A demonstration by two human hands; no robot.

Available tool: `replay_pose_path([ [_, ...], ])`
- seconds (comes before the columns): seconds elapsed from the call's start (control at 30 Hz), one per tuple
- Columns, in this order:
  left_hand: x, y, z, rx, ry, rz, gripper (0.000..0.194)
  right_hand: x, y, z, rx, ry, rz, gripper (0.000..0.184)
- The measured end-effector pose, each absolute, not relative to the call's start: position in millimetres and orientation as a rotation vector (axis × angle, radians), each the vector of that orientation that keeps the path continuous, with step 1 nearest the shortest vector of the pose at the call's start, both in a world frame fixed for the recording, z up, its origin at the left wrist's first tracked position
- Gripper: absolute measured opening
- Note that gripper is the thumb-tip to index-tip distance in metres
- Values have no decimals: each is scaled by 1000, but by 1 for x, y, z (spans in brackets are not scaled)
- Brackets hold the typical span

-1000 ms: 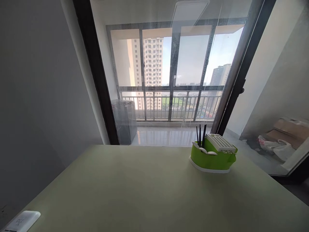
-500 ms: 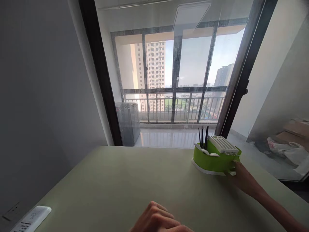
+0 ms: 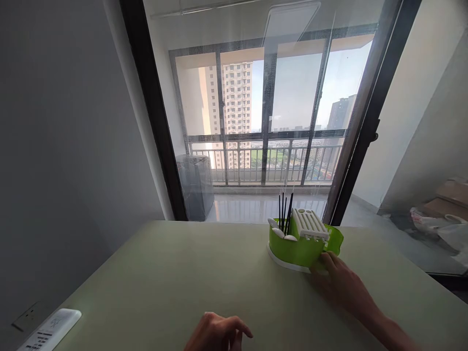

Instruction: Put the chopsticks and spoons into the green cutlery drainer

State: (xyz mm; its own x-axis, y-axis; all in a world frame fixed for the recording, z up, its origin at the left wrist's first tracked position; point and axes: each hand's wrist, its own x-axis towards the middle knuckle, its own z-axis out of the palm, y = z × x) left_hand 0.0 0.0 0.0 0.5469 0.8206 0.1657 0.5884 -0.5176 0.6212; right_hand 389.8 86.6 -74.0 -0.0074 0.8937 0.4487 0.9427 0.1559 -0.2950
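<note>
A green cutlery holder [image 3: 292, 254] with a white base stands upright on the table's right half. Black chopsticks [image 3: 291, 214] and white spoons [image 3: 278, 233] sit in its left compartment, and a white slotted knife rack [image 3: 310, 224] covers its middle. My right hand [image 3: 341, 280] grips the near right end of the holder; some of its fingers are hidden or blurred. At the bottom centre, my left hand [image 3: 217, 334] is partly cut off by the frame. Its index finger reaches out, the other fingers curl loosely, and it holds nothing.
The pale green table [image 3: 175, 273] ends at a glass door ahead. A white power strip [image 3: 51, 329] lies at the near left edge, beside a wall socket [image 3: 27, 317]. Cardboard boxes [image 3: 453, 192] and plastic bags [image 3: 429, 224] are on the floor at right.
The cutlery holder has moved left across the table with my right hand on it, and its right end shows more. My left hand has shifted left and its fingers have loosened from a fist.
</note>
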Motion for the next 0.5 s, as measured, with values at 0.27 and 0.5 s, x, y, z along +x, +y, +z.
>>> replay_pose_path([
  [0.27,-15,41,-18,2054,1634,779,29,289,66,-74,-1494,-1882,-195,12],
  [0.5,-33,52,-31,1738,1659,1010,38,252,49,-79,-1425,-1792,-201,15],
])
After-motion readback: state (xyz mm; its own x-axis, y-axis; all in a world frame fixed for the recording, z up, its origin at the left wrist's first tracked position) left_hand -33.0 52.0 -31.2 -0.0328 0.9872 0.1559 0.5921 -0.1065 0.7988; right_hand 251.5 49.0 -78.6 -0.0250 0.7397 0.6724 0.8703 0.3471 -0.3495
